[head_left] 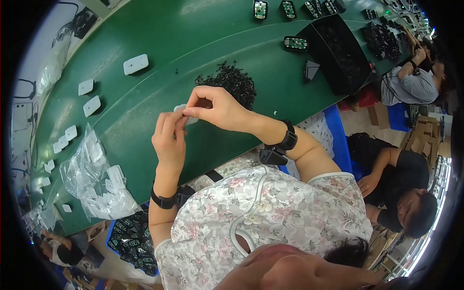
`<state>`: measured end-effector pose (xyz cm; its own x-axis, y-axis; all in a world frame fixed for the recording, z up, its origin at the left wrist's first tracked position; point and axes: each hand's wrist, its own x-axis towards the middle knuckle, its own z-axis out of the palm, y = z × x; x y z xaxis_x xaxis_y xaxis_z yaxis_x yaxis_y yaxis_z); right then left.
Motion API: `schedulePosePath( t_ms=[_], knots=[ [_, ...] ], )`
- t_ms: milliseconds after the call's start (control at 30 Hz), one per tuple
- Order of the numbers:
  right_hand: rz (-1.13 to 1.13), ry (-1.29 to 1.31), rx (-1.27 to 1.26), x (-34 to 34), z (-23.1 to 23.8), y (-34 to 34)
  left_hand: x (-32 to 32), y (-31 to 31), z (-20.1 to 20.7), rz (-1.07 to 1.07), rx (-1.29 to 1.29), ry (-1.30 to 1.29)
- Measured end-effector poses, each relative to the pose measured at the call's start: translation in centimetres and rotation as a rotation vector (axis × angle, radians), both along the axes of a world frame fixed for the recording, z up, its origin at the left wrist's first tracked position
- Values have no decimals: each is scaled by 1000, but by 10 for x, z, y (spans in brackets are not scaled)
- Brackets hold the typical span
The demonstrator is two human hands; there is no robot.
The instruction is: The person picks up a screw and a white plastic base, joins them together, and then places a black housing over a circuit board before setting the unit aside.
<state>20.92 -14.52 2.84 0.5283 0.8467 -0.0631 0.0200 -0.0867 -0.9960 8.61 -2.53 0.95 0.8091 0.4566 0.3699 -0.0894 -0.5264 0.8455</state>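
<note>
My left hand [169,137] is closed round the edge of a small white plastic cover [192,120], which is mostly hidden by my fingers. Thumb and forefinger of my right hand [220,110] are pinched together right at that cover, touching the left fingertips. Whatever lies between the right fingertips is too small to make out. Just beyond my right hand is a loose heap of small black parts [229,79], partly covered by the hand.
White covers [136,64] lie spaced along the green table [159,29] at left. A clear plastic bag [79,169] with white pieces rests near the left edge. A black bin [338,53] and housings with green circuit boards [296,43] stand at right. A co-worker [411,169] sits at right.
</note>
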Motion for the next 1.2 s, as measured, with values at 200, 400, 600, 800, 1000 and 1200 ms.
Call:
schedulePosePath(
  t_ms=[200,400,600,800,1000,1200],
  knots=[
    [-36,-41,-47,-7,3,-2,-2,9,-7,-117,-178,50],
    [11,-152,-33,-2,8,-11,-1,9,-5,-156,-361,154],
    [-192,-449,-83,-14,8,-7,-1,13,-8,-149,-987,161],
    [-160,-491,-117,-14,10,-1,-4,11,-8,-138,-1064,134],
    [-141,-482,-132,-20,10,9,-10,8,-12,-130,-998,16],
    [-194,-269,-135,-26,-5,14,-11,8,-17,-133,-818,-130]
  ],
)
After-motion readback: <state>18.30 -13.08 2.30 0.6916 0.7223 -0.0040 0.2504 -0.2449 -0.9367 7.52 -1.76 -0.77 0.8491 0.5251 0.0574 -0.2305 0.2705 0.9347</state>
